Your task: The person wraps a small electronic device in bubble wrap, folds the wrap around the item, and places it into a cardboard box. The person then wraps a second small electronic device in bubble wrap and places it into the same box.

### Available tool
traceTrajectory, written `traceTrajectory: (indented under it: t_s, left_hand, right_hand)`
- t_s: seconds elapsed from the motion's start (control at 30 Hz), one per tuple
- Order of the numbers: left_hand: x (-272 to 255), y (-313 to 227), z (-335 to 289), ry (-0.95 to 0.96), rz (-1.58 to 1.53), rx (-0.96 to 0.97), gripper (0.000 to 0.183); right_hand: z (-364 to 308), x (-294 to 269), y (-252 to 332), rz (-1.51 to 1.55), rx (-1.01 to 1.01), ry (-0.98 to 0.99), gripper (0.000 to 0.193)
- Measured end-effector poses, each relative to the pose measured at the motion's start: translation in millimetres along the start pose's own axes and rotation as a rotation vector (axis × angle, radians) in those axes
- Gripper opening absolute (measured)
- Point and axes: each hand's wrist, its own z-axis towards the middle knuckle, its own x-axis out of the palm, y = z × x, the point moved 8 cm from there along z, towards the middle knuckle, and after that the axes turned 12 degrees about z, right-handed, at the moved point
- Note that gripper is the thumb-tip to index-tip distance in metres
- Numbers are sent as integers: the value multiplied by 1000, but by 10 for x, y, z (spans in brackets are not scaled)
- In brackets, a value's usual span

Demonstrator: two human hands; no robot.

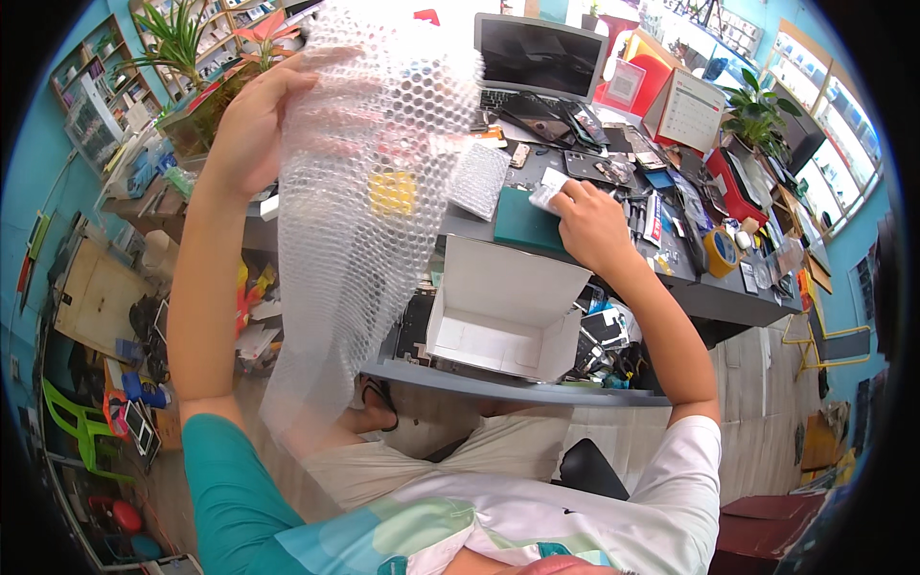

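My left hand (254, 129) is raised at the upper left, gripping the top of a long clear sheet of bubble wrap (359, 211). Its fingers show faintly through the plastic. The sheet hangs down toward my lap and covers part of the desk. Over the desk's front part, my right hand (592, 225) is closed on a small white flat piece (549, 190), whose kind I cannot make out. Just under that hand lies a dark green flat pad (525, 220). A wrapped bundle of bubble wrap (479, 180) rests to the pad's left.
An open white box (503, 311) sits in the pulled-out drawer (517, 386), among loose phone parts. Behind stand an open laptop (539, 57) and a desk calendar (688, 110). Phones, tools and a yellow tape roll (721, 251) crowd the desk's right side.
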Motion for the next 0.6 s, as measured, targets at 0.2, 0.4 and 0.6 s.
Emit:
traceTrajectory:
  t_s: [0.2,0.4,0.6]
  left_hand:
    - [22,68,207,82,-81,2,53]
    - [145,119,306,149,-71,-2,54]
    - [238,119,345,124,103,84,48]
  right_hand:
    - [226,83,-121,555,384,303,50]
    - [894,-69,193,1656,472,24,51]
    - [1152,-337,387,1740,390,-105,21]
